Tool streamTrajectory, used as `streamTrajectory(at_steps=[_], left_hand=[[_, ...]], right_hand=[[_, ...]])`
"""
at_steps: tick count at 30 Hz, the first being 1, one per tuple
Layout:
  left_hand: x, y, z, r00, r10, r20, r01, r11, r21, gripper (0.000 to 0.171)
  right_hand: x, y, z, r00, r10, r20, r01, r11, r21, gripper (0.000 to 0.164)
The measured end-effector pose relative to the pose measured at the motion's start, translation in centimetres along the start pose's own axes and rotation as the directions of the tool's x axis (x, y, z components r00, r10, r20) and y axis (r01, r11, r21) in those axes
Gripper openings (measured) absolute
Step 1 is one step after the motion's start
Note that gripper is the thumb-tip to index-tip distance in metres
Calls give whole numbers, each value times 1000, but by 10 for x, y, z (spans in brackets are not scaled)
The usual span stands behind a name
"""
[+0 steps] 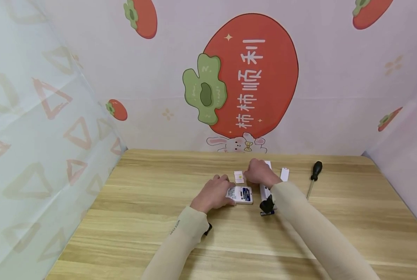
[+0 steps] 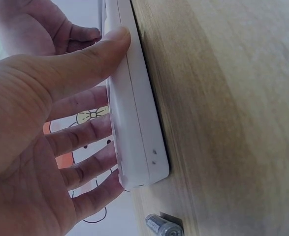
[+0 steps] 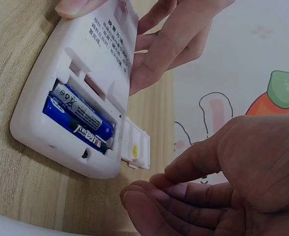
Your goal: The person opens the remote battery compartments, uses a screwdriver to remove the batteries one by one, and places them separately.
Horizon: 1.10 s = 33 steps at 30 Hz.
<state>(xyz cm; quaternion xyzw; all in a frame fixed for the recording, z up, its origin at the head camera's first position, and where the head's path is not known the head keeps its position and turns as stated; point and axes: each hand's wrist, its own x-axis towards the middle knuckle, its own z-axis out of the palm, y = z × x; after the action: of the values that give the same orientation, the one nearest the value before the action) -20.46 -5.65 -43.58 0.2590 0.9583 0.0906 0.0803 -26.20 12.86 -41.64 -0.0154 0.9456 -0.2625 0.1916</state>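
Note:
A white remote control (image 1: 244, 195) lies on the table with its back up. Its open battery compartment holds two blue batteries (image 3: 82, 110), side by side. My left hand (image 1: 215, 192) grips the remote, thumb along one long edge and fingers along the opposite one, as the left wrist view shows. Just beyond the remote lies a loose white battery cover (image 3: 135, 147) with a yellow mark. Near that cover is my right hand (image 1: 260, 172), its fingers loosely bent and nothing visible in them.
Beneath the right forearm lies a second, long white device (image 1: 265, 192), partly hidden. A loose battery (image 1: 267, 213) rests at its near end. Another white cover (image 1: 284, 174) and a black-handled screwdriver (image 1: 317, 170) lie to the right. A printed cloth wall stands behind the wooden table (image 1: 141, 202).

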Motion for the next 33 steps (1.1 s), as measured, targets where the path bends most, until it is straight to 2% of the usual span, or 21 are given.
streamTrajectory(at_steps=[5,11,18,24,33], left_hand=[[1,0,0,1000,-8,4,8,1000,-5,61],[1,1,0,1000,-9,6,9,1000,1,61],[0,1,0,1000,-12,9,12,1000,-3,61],[0,2,-1,1000,-9,8,9,1000,1,61],[0,2,-1,1000,-19,11,19,1000,-8,61]], right_hand=[[-13,0,-6,997,-70,-22,70,998,9,29],[-25,6,-13,982,-166,-88,164,986,-25,18],[-36,18,-20,969,-205,-135,197,978,-66,14],[-41,34,-29,948,-265,-174,248,962,-110,14],[-47,54,-47,953,-233,-193,211,969,-128,19]])
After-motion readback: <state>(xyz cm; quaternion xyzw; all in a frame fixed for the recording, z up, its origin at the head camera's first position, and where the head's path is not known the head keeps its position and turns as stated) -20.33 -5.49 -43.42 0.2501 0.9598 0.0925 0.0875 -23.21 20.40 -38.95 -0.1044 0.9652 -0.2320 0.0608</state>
